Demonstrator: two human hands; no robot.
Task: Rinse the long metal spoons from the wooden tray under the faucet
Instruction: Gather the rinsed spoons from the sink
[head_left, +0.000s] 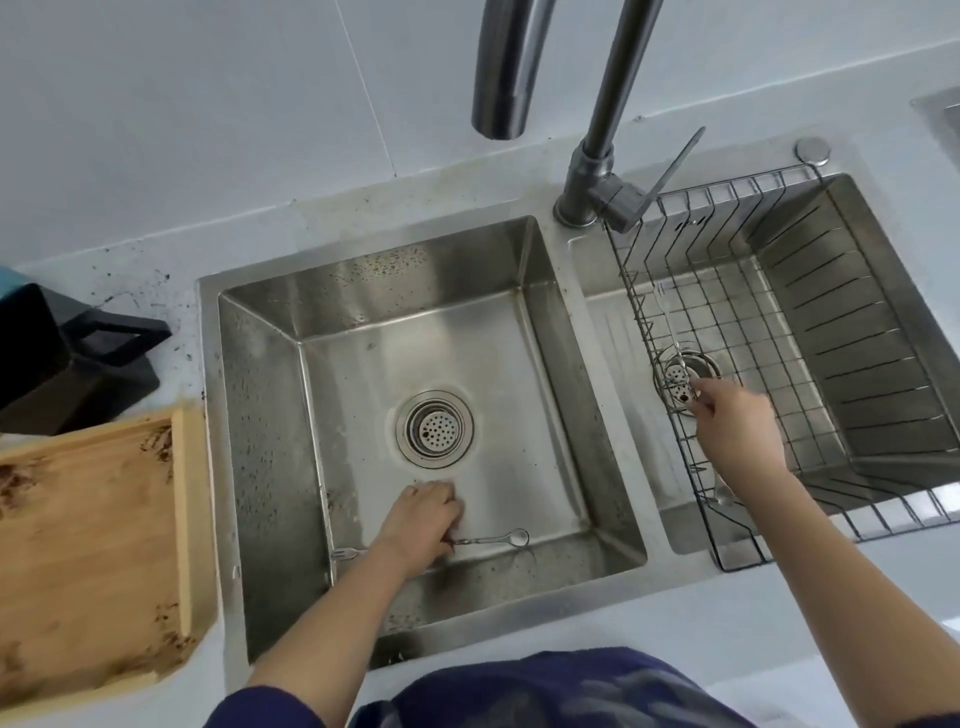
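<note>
My left hand (423, 519) is down in the left sink basin (363, 291), fingers closed on the handle of a long metal spoon (511, 538) that lies along the basin's near floor. A small metal fork end (343, 553) pokes out to the left of that wrist. My right hand (737, 423) reaches into the wire basket (779, 187) in the right basin, pinching the near end of a long thin metal utensil (669, 332) that lies on the basket's mesh. Another spoon (723, 491) rests in the basket under my right wrist. The wooden tray (88, 545) at left holds only brown stains.
The faucet (597, 156) stands between the basins, its spout (501, 88) over the left one; no water stream shows. A black jug-like object (57, 353) sits behind the tray. Dark specks dot the counter and sink walls. A round metal cap (813, 149) lies behind the basket.
</note>
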